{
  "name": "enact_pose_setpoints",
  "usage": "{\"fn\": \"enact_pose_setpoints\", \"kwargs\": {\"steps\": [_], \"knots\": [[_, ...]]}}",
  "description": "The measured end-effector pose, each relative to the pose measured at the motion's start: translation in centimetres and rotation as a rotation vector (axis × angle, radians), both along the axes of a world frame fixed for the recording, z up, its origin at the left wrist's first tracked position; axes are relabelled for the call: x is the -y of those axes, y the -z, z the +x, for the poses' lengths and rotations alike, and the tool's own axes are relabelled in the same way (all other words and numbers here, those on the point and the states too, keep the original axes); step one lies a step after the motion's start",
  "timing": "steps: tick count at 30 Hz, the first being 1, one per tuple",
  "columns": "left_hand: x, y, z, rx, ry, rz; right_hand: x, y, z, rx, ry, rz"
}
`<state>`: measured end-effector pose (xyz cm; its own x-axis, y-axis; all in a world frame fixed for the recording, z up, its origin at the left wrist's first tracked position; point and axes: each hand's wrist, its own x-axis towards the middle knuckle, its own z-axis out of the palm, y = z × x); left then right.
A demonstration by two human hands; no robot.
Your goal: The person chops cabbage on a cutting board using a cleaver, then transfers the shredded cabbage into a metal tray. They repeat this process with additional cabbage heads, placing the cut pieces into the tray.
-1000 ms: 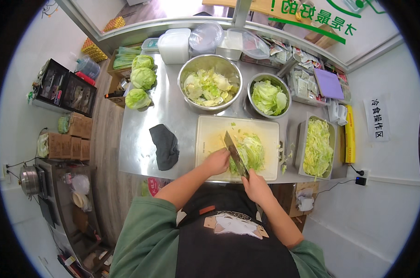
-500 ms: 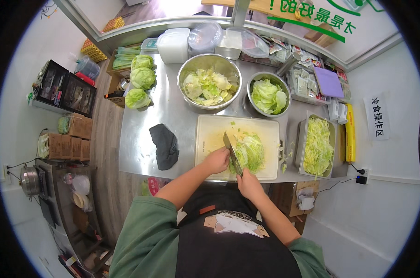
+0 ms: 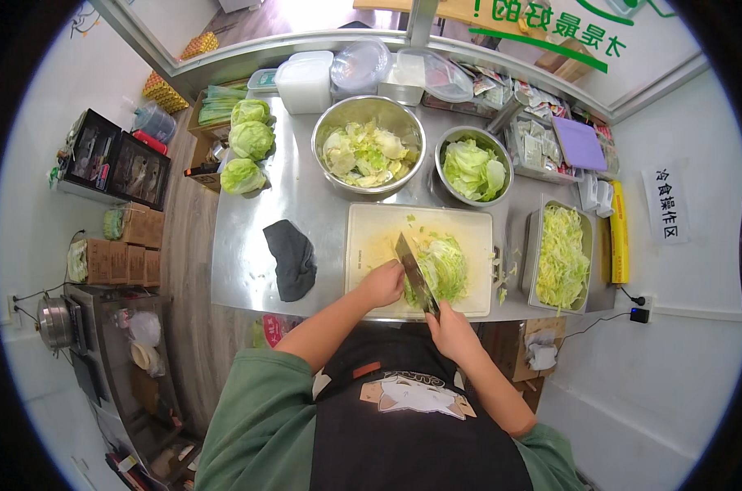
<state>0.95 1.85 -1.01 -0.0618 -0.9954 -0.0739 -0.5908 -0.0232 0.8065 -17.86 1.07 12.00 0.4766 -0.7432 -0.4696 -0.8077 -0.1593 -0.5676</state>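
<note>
My right hand grips the handle of a kitchen knife, whose broad blade slants up and left over the cutting board. My left hand is closed with curled fingers just left of the blade; whatever lies under those fingers is hidden. Right of the knife, a mound of shredded lettuce rests on the cream cutting board. A few loose scraps dot the board above it.
A steel bowl of lettuce pieces and a smaller bowl of leaves stand behind the board. To the right is a steel pan of shreds. At left lie a dark cloth and whole lettuces.
The knife's handle end and my right hand have shifted slightly right and nearer to me, and more of the blade's flat shows. My left hand has barely moved.
</note>
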Motion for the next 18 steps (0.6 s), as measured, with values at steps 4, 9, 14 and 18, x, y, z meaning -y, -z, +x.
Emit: {"fn": "enact_pose_setpoints", "kwargs": {"steps": [4, 9, 14, 18], "knots": [[0.0, 0.3, -0.1, 0.043, 0.009, -0.01, -0.7, -0.1, -0.6, -0.058, 0.003, 0.058], [0.0, 0.3, 0.1, 0.031, 0.011, -0.007, -0.9, 1.6, -0.2, -0.018, -0.002, 0.006], [0.2, 0.2, 0.1, -0.031, -0.01, 0.024, -0.7, 3.2, 0.5, -0.032, 0.003, -0.001], [0.3, 0.6, 0.1, -0.013, 0.003, 0.02, -0.6, 3.9, 1.0, -0.007, 0.019, -0.031]]}}
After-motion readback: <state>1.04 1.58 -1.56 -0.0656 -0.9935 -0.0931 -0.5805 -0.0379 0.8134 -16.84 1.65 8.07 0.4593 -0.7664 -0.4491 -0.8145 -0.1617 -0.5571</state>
